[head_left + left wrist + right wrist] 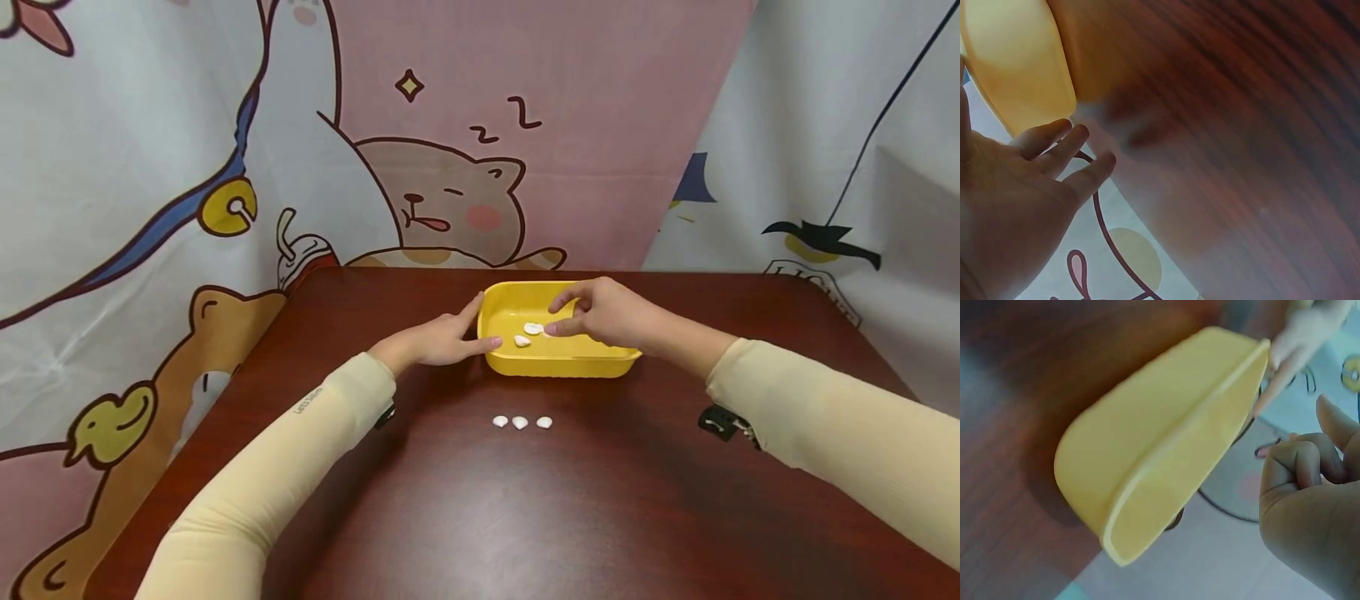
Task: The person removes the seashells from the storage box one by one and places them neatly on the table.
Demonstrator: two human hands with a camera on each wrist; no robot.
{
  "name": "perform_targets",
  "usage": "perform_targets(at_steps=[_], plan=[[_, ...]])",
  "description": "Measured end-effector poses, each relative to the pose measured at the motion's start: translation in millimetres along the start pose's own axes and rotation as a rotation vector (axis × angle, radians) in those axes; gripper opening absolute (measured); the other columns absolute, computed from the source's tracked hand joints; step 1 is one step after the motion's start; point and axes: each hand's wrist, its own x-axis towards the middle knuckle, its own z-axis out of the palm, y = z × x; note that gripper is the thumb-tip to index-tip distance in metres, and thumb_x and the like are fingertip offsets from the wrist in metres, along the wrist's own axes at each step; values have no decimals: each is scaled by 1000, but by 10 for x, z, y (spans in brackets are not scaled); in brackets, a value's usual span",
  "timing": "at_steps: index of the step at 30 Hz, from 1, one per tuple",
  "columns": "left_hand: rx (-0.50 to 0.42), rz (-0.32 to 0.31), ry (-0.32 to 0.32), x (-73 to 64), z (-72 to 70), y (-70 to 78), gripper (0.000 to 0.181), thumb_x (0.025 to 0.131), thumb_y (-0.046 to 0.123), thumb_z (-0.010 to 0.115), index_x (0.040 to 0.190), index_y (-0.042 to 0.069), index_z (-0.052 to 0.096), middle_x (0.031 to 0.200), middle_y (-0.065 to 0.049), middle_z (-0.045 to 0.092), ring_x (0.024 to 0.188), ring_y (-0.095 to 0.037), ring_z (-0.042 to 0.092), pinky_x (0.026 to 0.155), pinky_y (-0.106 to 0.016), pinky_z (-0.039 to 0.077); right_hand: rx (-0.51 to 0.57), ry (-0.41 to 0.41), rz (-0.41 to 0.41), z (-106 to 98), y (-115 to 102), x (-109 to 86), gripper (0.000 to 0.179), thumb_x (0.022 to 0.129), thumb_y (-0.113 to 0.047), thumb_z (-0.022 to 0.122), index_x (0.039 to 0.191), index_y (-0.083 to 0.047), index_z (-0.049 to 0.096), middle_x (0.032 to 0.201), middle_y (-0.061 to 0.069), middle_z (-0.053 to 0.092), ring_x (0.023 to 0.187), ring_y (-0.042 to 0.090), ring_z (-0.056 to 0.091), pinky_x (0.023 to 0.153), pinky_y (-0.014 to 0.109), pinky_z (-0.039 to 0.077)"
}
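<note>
Toward the far side of the table stands a yellow rectangular tray (570,367). Inside it lie a white shell (522,341) and another white piece (533,328). My left hand (442,337) is at the tray's left end, fingers fairly straight along the outside and thumb at the front rim; the left wrist view shows its fingertips beside the yellow wall. Over the tray reaches my right hand (611,312), thumb tip right by the white piece, index finger apart from the thumb. Its other fingers look curled in the right wrist view.
Three small white shells lie in a row in front of the tray, the middle one (520,423) closer to the left one. The dark red-brown table (480,517) reaches back to a cartoon-printed cloth (600,192).
</note>
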Motion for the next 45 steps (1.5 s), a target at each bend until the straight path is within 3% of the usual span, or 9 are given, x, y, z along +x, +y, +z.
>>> perform_targets(at_steps=[6,16,20,23,29,34,37,41,45], plan=[[-30,8,2,45,64,5,115,94,84,51,171,29,-13,174,-20,30,159,-36,37,130,-57,30,38,3,41,-63,188,263,48,97,-31,80,139,-14,64,76,2,49,60,16,40,57,30,39],[-47,-33,-10,28,117,-20,118,91,85,54,170,32,-16,174,-21,31,159,-36,37,130,-56,31,32,22,106,183,607,641,52,100,-23,76,147,-10,59,68,0,43,54,11,36,54,26,38],[-56,-29,-21,33,111,-21,120,90,86,55,170,33,-18,174,-20,31,159,-36,38,130,-56,31,14,59,89,288,681,690,49,99,-23,77,143,-8,62,103,13,62,66,15,47,61,26,44],[-62,-28,-29,36,97,-6,121,89,86,56,169,34,-18,174,-20,31,159,-36,38,130,-57,31,-4,68,81,340,709,713,48,99,-23,76,142,-7,62,131,20,60,83,20,51,71,27,45],[-58,-34,-40,37,75,17,121,89,87,54,169,34,-19,174,-20,30,159,-38,37,130,-58,31,19,77,88,362,753,759,41,99,-17,75,137,-5,63,132,22,56,87,24,48,74,29,40],[-50,-35,-31,39,66,18,121,90,87,54,170,32,-18,174,-20,31,159,-37,38,130,-57,31,-42,53,63,369,771,821,33,99,-16,75,129,-6,66,137,22,56,100,30,50,83,33,40],[-43,-33,-28,32,63,15,120,90,86,53,170,31,-18,174,-21,31,159,-38,37,130,-57,31,-99,34,37,383,760,839,28,99,-16,74,125,-7,66,119,18,62,93,28,52,83,34,41],[-35,-32,-22,29,62,0,120,91,86,53,170,30,-17,173,-22,32,159,-38,37,130,-57,31,-155,22,13,413,732,848,25,101,-16,72,124,-9,66,114,17,63,91,27,54,85,36,42],[-33,-28,-21,39,68,-11,120,90,87,53,170,31,-17,173,-21,32,159,-38,37,130,-58,31,-183,25,7,429,720,843,22,103,-17,69,124,-9,66,129,21,63,104,32,55,95,42,42]])
